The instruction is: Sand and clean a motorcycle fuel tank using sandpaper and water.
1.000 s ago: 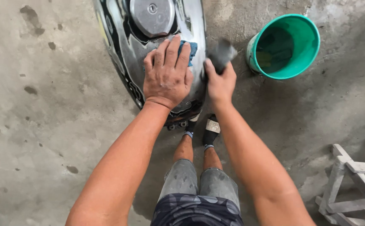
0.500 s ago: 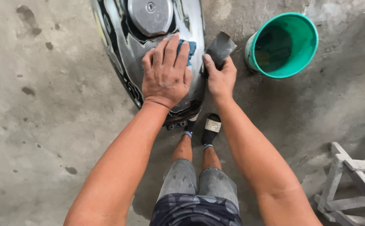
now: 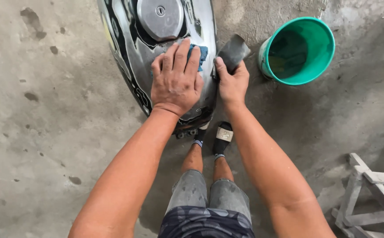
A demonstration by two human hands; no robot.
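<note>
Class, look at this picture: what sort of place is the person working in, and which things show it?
Probably an informal workshop or yard: a stained bare concrete floor, a silver and black motorcycle fuel tank set on it, and a green plastic bucket.

Glossy metal fuel tank (image 3: 130, 53), soft blue cloth (image 3: 199, 53), smooth green plastic bucket (image 3: 328, 53), rough matt concrete floor (image 3: 46, 145)

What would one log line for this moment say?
left hand: pressing blue cloth on tank | right hand: holding grey sheet | green bucket: beside
</note>
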